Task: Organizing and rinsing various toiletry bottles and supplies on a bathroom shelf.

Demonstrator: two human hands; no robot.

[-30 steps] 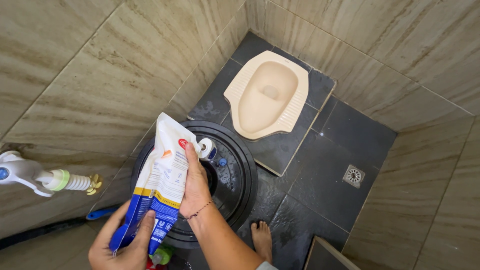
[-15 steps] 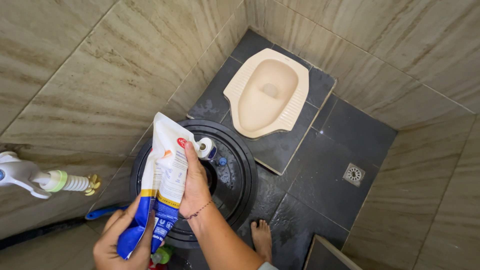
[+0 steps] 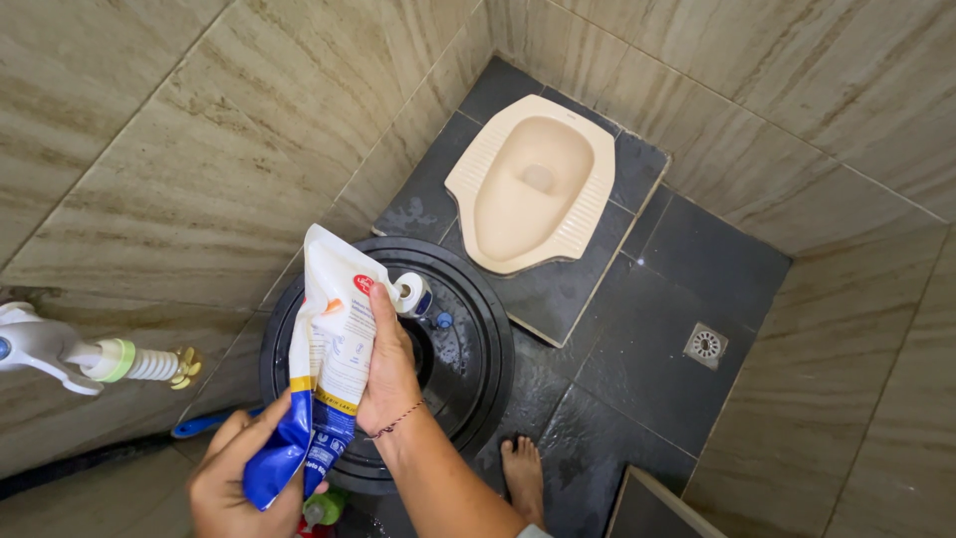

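Your right hand (image 3: 386,367) wraps around the upper body of a white and blue refill pouch (image 3: 324,349), fingers curled over its front and thumb behind, just below the white screw spout (image 3: 410,295) at its top corner. Your left hand (image 3: 249,476) sits below it, squeezing the blue bottom end of the pouch between thumb and fingers so that the lower part folds up. The pouch stands nearly upright between your two hands, with the spout turned away from you and out over the large black round bucket (image 3: 478,349) beneath your right hand.

The spout looks open, though you cannot tell for sure whether a cap sits on it. If it is open, pressing hard from the bottom could send liquid out in a spurt, and with the spout near the bucket's middle but not aimed straight down, some may land on the rim or on the wet dark floor tiles (image 3: 637,349) beyond your right wrist. Your bare foot (image 3: 522,476) stands on those tiles just beside your right forearm, so spilled cleaner there would make slippery footing. The pouch is soft, and a loosened grip with your right hand could let the top flop over.

Well left of your left hand a white tap (image 3: 60,351) juts from the beige wall. Far ahead of both hands lies a cream squat toilet (image 3: 533,187).
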